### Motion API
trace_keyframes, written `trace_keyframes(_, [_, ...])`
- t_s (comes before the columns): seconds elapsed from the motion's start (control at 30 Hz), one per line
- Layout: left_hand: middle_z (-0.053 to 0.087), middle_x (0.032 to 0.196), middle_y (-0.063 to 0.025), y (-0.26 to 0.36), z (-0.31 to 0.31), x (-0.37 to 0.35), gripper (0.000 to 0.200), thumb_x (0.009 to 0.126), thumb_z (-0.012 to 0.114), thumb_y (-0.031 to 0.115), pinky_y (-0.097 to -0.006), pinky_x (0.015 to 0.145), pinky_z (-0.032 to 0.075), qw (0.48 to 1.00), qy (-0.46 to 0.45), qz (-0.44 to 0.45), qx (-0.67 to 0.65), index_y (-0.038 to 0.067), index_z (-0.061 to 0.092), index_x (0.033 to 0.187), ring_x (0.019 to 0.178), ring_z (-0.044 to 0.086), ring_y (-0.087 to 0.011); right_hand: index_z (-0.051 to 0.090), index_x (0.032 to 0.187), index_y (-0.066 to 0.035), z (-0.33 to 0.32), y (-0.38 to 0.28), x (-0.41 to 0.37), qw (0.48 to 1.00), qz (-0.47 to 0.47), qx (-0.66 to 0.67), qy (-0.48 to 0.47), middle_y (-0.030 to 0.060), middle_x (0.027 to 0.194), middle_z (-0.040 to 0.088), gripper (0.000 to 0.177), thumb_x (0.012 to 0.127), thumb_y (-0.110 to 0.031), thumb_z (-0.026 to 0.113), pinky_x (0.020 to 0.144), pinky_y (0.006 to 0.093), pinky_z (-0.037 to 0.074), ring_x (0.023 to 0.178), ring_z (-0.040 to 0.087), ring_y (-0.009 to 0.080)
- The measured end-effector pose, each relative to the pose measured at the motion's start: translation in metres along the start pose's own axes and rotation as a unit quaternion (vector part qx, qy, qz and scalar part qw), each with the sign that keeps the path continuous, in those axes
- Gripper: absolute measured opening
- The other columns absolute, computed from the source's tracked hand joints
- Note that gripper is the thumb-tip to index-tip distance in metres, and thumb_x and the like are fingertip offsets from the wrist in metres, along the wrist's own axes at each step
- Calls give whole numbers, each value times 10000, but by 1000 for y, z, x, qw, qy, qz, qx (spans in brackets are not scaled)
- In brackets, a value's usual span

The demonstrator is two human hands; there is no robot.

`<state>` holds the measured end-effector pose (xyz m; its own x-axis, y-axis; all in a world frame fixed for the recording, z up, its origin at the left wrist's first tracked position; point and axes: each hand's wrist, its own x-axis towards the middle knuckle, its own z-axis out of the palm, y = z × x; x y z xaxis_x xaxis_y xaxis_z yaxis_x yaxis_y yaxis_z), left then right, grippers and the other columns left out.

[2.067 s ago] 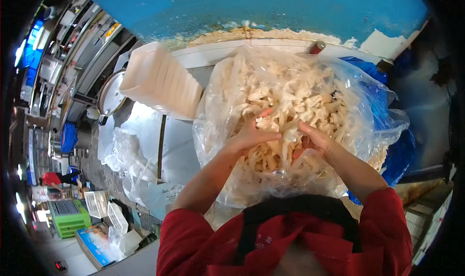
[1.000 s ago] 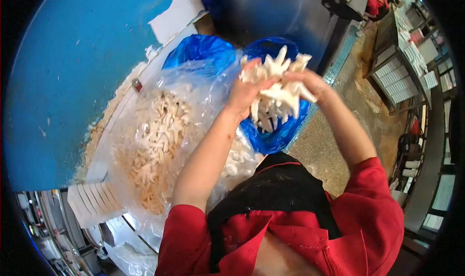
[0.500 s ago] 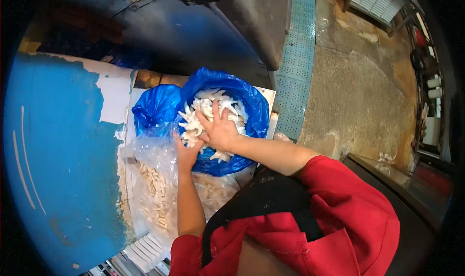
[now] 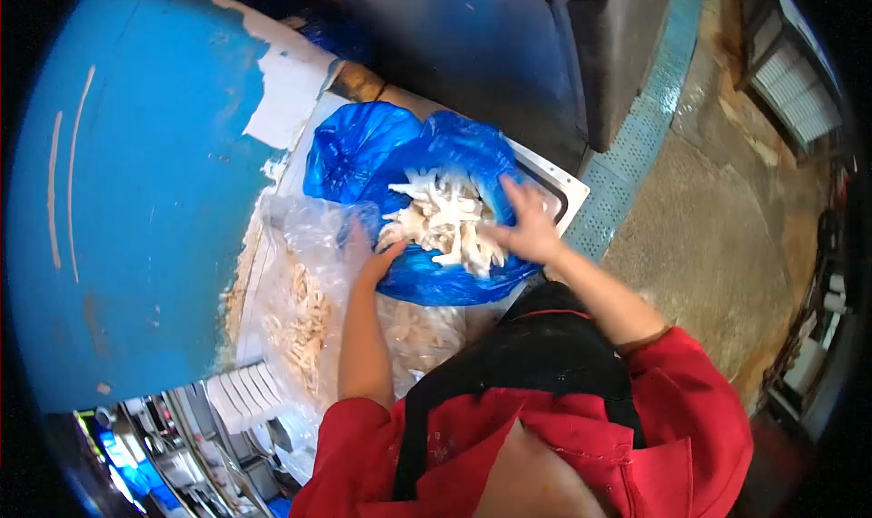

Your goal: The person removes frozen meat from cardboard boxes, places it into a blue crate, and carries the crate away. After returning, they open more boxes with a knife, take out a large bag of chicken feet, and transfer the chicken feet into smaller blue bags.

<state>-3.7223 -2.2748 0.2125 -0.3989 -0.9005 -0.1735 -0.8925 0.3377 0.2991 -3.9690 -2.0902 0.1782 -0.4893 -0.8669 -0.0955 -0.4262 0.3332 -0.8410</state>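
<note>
White chicken feet [image 4: 445, 216] are piled inside an open blue plastic bag [image 4: 427, 277]. My right hand [image 4: 534, 227], a little blurred, is at the bag's right side with its fingers spread and nothing held. On the left edge of the pile is my left hand [image 4: 371, 256], thumb and fingers apart, touching or just beside the nearest feet. A clear plastic bag [image 4: 295, 218] lies under and beside my left forearm, with more pale chicken feet [image 4: 309, 323] showing in it. Behind the left hand, a bunched blue bag [image 4: 350, 154] adjoins the open one.
A large blue panel with peeling paint [image 4: 154, 209] fills the left side. A metal rim [image 4: 574, 191] shows behind the bag on the right. Farther right lie a perforated blue-green floor strip [image 4: 627, 159] and a wet concrete floor [image 4: 690, 236]. A white slatted rack [image 4: 795, 91] stands at upper right.
My right hand has lifted off the pile and moved right to the blue bag's side. My left hand stays at the pile's left edge. The whole view has turned.
</note>
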Motion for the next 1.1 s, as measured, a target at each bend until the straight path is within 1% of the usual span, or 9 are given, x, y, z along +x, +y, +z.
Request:
trace_keyframes(0.17, [407,1290,-205,-25,-2,-6,1045,565,751,513,-368,1007,303,992,25,10,-120,9,267,1342,1192,402,-301,409,1289,-82,27,-11,0,995,58,83,-5,280,1217,445,594,794,-354,592,926,428,382,1084,471,409])
trace_keyframes(0.2, [400,1305,-205,-29,-1,-7,990,593,734,504,-378,1011,297,971,-88,-48,-218,26,289,1339,1189,413,-313,525,1177,-46,17,-7,6,998,63,30,-4,253,1094,545,439,816,-292,564,876,414,420,995,537,387])
trace_keyframes(0.27, [298,1372,-223,-74,32,17,1002,620,744,451,-359,1031,267,994,-45,-24,-100,0,235,1355,1265,303,-326,605,1033,-13,-4,-5,10,992,41,65,99,227,1020,587,297,794,-185,563,841,391,442,963,564,357])
trace_keyframes(0.47, [446,1251,-205,31,-32,-56,685,698,708,248,-382,969,341,967,-40,224,-114,24,402,1269,1173,412,-354,554,1108,-9,-76,-51,16,982,-65,51,169,182,925,636,341,775,-72,515,748,319,461,819,618,232])
trace_keyframes(0.63, [599,1067,-159,16,-121,-144,434,735,673,97,-336,822,463,860,-169,351,-329,19,544,1141,979,590,-260,519,1140,15,-92,-120,0,971,-129,-185,77,161,946,590,458,709,-65,651,751,322,464,832,583,244])
trace_keyframes(0.83, [625,959,-89,-134,-208,-172,322,857,545,213,-274,778,464,867,137,20,-479,19,562,1113,825,598,-158,586,969,24,5,-294,-44,876,-462,14,-138,139,899,595,241,738,-28,634,735,310,462,831,589,256])
trace_keyframes(0.9, [601,1007,-112,-161,-217,-183,423,844,579,257,-296,782,457,898,132,-44,-417,15,499,1181,867,582,-190,589,897,18,72,-332,-46,802,-565,57,-184,145,862,592,164,745,-35,619,699,327,467,794,580,304])
trace_keyframes(0.97, [547,1134,-145,-174,-211,-198,517,817,619,296,-339,870,424,995,30,-46,-85,2,460,1211,1017,534,-254,565,817,20,128,-363,-56,758,-624,77,-170,159,828,576,103,718,-9,576,663,374,471,786,572,327])
trace_keyframes(1.1, [183,1431,-198,-118,-124,-234,809,772,672,274,-403,1064,195,884,-179,272,-335,28,197,1380,1311,212,-317,568,915,28,206,-386,-80,682,-627,-32,-374,187,952,576,200,717,16,541,695,384,484,861,577,334])
